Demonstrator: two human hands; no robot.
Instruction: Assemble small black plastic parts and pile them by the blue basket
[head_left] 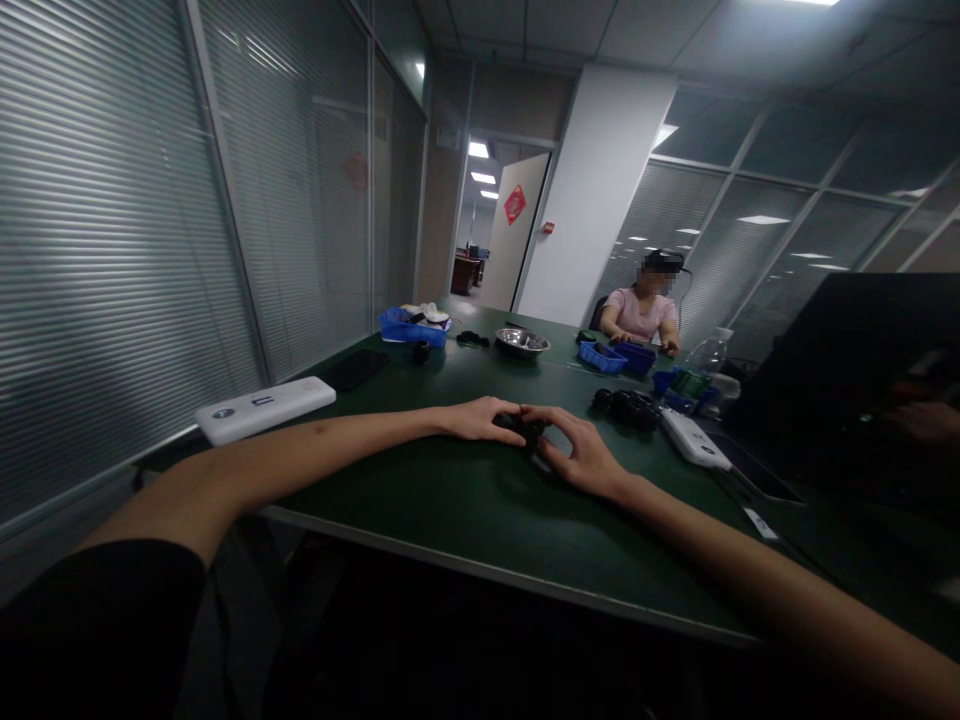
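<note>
Over the middle of the green table (450, 500), both my hands meet around a small dark object (532, 428), black and too much covered to name. My left hand (480, 418) grips it from the left, thumb and fingers closed on its side. From the right, my right hand (577, 452) pinches the same object between thumb and curved forefinger. A small greyish piece (541, 460) shows just below the right thumb; whether it is joined to the dark object I cannot tell.
A white power bank (266, 408) lies left, another white device (694, 438) right. Farther back are a blue basket (414, 330), a metal bowl (523, 343), a black round part (420, 352), black parts (628, 408) and another blue basket (600, 357). A person (641, 310) sits at the far side.
</note>
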